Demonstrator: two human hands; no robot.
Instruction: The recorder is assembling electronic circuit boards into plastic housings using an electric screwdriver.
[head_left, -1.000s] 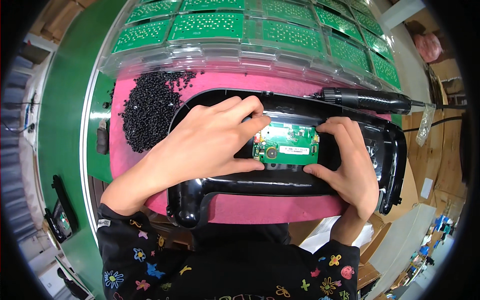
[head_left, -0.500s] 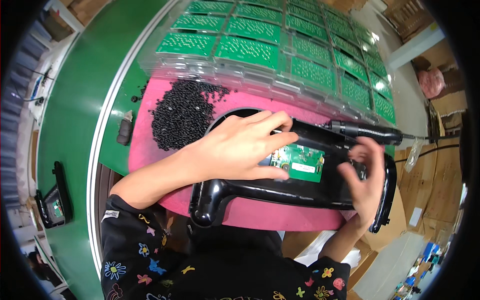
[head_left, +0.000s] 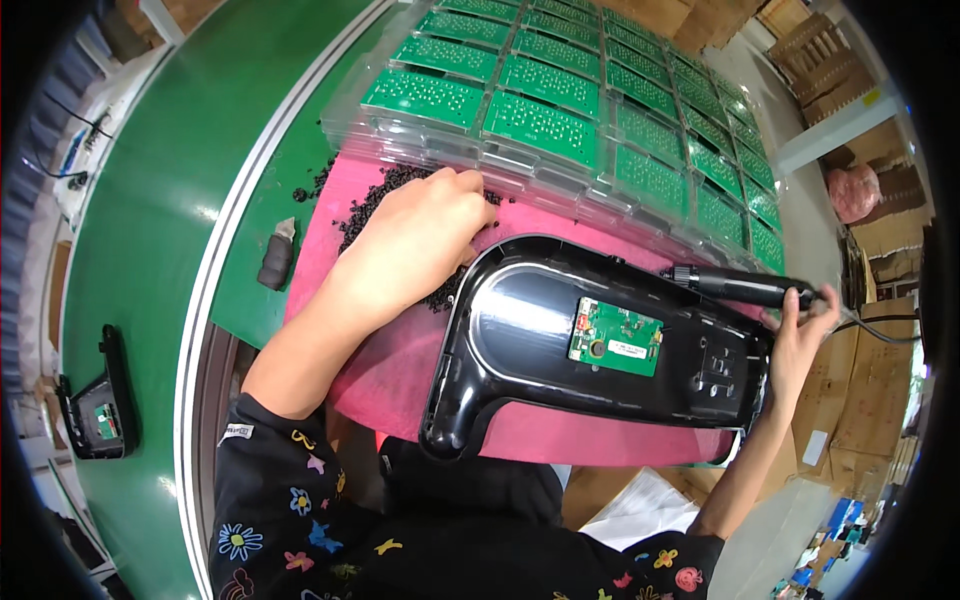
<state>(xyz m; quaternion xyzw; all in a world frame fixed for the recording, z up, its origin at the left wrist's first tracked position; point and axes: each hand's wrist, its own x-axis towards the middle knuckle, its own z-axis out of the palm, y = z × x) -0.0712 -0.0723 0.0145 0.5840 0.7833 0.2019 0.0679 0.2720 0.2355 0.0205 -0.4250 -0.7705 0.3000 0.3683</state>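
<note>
A black plastic housing (head_left: 520, 310) lies open side up in front of me, with a small green circuit board (head_left: 617, 337) inside it. Left of the housing, my left hand (head_left: 420, 232) reaches down into a pile of small black screws (head_left: 375, 205). Its fingers are curled together and their tips are hidden, so what they pinch does not show. Beyond the housing's right end, my right hand (head_left: 803, 318) has its fingers closed about the cable end of a black electric screwdriver (head_left: 735, 287).
Clear plastic trays of green circuit boards (head_left: 540, 127) stand behind the pink mat (head_left: 390, 370). A dark wrapped roll (head_left: 276, 262) lies on the green table (head_left: 150, 260) at left. Another black housing (head_left: 100, 400) with a board sits farther left. Cardboard (head_left: 870, 400) stands at right.
Both hands have left the housing. My left hand moved left to the screw pile, and my right hand moved right to the screwdriver. The view has shifted slightly.
</note>
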